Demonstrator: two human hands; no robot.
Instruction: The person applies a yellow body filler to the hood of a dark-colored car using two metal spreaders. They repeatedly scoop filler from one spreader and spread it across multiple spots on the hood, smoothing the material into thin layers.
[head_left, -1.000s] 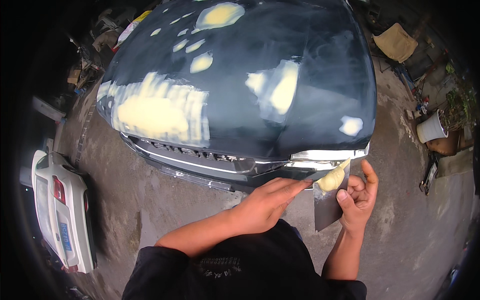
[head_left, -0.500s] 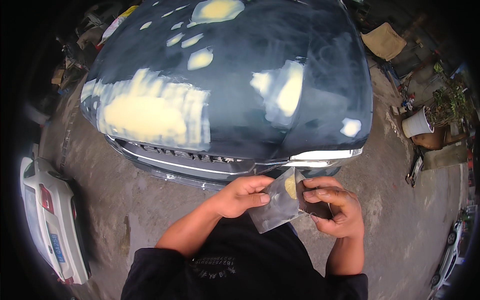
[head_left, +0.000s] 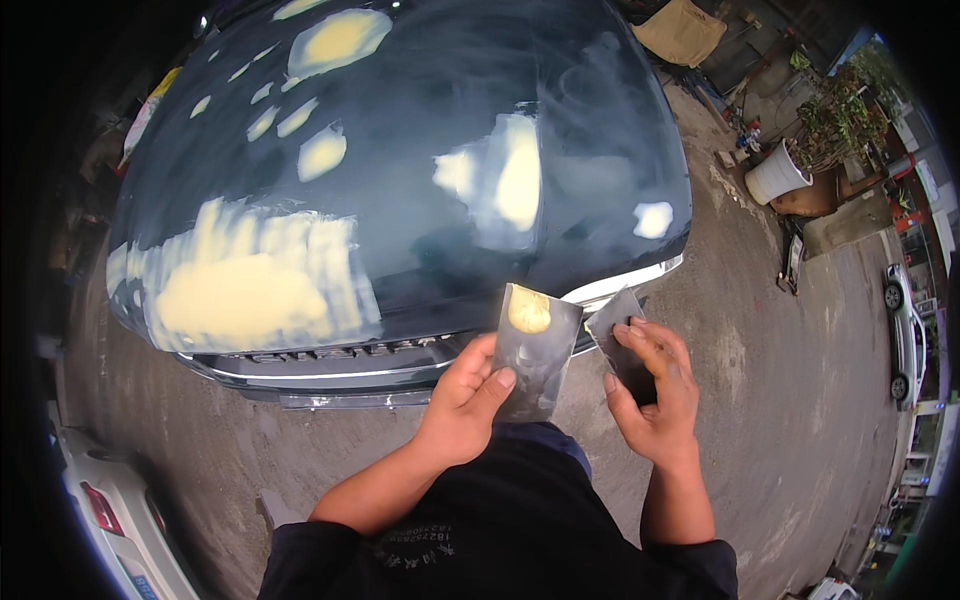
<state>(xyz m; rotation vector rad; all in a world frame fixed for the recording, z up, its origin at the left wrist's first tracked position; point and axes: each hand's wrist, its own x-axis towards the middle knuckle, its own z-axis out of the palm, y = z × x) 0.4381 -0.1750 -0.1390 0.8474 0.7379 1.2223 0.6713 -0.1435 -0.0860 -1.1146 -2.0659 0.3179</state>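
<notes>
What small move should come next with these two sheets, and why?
Probably bring the dark sheet in the right hand against the yellow lump: that lump sits near the far edge of the grey sheet in the left hand, and the sheets are close together.

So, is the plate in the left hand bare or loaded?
Loaded: a pale yellow lump of paste sits near the far end of the grey plate, which the left hand holds.
</notes>
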